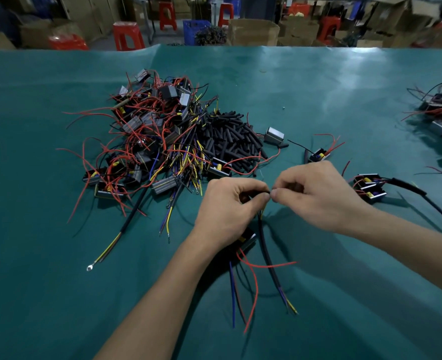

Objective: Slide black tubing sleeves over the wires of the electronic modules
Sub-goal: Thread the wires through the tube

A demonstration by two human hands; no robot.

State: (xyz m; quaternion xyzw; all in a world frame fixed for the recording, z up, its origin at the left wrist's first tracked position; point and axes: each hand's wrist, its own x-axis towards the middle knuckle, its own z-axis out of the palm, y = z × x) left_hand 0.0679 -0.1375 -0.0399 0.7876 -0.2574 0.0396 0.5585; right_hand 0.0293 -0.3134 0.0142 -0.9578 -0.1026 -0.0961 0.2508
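Pinched between my left hand (230, 203) and right hand (316, 193) is a short black sleeve (262, 191), thumb and forefinger of each curled onto it where the fingertips meet above the green table cover (59, 281). Under my left wrist I see one module (248, 240) lying on the cover, its red, blue and black-sheathed wires (251, 289) trailing toward me. I see the heap of loose black sleeves (233, 141) beyond my hands, touching a bigger tangle of modules and wires (147, 136) to its left. To my right lie two modules (369, 187) side by side with a sleeved lead running off, and another bundle (440, 107) near the right edge. Past the table's far edge I make out red plastic stools (126, 35), cardboard boxes (253, 31) and a blue crate (196, 31) on the floor.
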